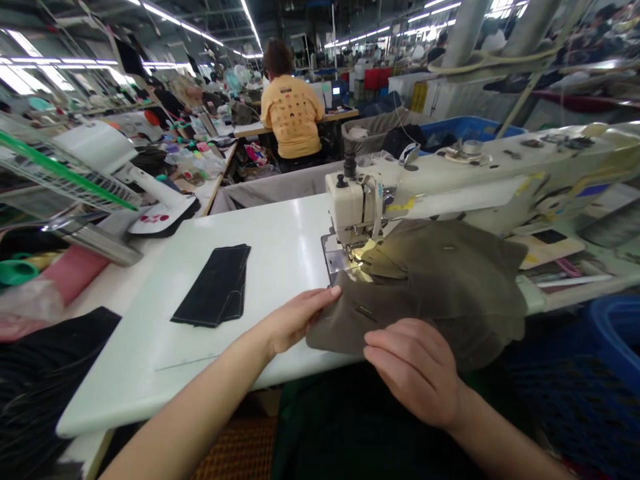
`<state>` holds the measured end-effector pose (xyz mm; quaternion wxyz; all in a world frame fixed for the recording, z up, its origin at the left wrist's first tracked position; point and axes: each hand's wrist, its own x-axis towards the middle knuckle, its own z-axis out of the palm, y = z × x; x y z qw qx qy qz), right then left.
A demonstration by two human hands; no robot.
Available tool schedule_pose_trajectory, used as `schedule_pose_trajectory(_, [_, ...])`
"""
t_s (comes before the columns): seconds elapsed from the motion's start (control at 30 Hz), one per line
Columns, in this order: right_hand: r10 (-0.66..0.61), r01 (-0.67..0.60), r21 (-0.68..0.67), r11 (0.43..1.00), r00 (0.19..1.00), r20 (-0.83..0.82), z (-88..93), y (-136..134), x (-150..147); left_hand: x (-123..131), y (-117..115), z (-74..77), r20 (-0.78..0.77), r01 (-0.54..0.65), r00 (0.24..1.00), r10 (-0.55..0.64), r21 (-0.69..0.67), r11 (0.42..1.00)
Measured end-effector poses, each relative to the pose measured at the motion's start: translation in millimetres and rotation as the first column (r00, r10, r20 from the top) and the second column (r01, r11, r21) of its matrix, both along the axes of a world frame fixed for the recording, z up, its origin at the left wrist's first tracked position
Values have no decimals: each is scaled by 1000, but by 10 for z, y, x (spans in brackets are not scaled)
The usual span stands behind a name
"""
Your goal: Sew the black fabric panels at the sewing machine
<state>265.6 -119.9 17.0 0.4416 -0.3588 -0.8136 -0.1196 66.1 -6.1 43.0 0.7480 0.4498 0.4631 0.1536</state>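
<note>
An olive-brown garment piece (435, 280) lies bunched over the front of the sewing machine bed, with short stitched marks on it. Its left part reaches under the lit needle area of the sewing machine (353, 213). My left hand (295, 320) pinches the cloth's left edge, thumb on top and the other fingers partly hidden below. Nearer to me, my right hand (415, 367) is closed at the cloth's front edge, fingers curled together with the fabric at their tips. A small stack of dark cut pieces (213, 287) rests on the white table (280, 233) to the left.
Dark cloth (50, 387) hangs at the lower left. A blue basket (590, 373) stands at the right, below the table. On the left are a white lamp-like device (135, 167) and a wire rack (65, 170). A person in a yellow shirt (291, 117) sits ahead, facing away.
</note>
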Motion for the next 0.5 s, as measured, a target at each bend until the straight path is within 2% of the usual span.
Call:
schedule_pose_trajectory(0.03, [3, -3, 2, 1000, 1000, 6, 23, 12, 0, -16, -1, 20, 25, 4, 1000, -3, -13, 1000])
schedule_pose_trajectory(0.07, [-3, 3, -10, 1000, 1000, 10, 43, 33, -2, -34, 4, 43, 26, -28, 999, 27, 31, 999])
schedule_pose_trajectory(0.1, [-16, 16, -35, 999, 1000, 8, 56, 63, -6, -56, 13, 74, -2, -84, 996, 85, 137, 987])
schedule_pose_trajectory(0.13, [-31, 31, -76, 997, 1000, -1, 62, 99, -10, -84, 24, 118, -46, -141, 986, 160, 289, 947])
schedule_pose_trajectory(0.2, [-35, 27, -196, 980, 999, -39, 44, 180, -19, -156, 38, 257, -124, -171, 947, 296, 586, 792])
schedule_pose_trajectory(0.23, [-19, -3, -263, 965, 997, -80, 18, 217, -24, -198, 33, 350, -152, -144, 931, 333, 685, 714])
schedule_pose_trajectory(0.27, [-8, -41, -327, 944, 989, -146, -17, 251, -29, -240, 17, 456, -171, -102, 929, 329, 736, 669])
schedule_pose_trajectory(0.3, [-16, -76, -378, 923, 972, -234, -59, 280, -36, -280, -10, 566, -182, -56, 939, 292, 756, 652])
schedule_pose_trajectory(0.33, [-45, -104, -415, 904, 941, -335, -105, 305, -45, -314, -47, 676, -192, -3, 956, 221, 750, 661])
schedule_pose_trajectory(0.4, [-122, -161, -461, 873, 842, -525, -193, 344, -75, -360, -135, 865, -194, 104, 980, 44, 691, 715])
schedule_pose_trajectory(0.43, [-147, -200, -482, 853, 794, -590, -227, 359, -97, -373, -177, 936, -176, 143, 984, -36, 650, 746])
schedule_pose_trajectory(0.5, [-148, -291, -532, 795, 757, -636, -263, 380, -156, -387, -231, 1014, -117, 163, 986, -116, 581, 798])
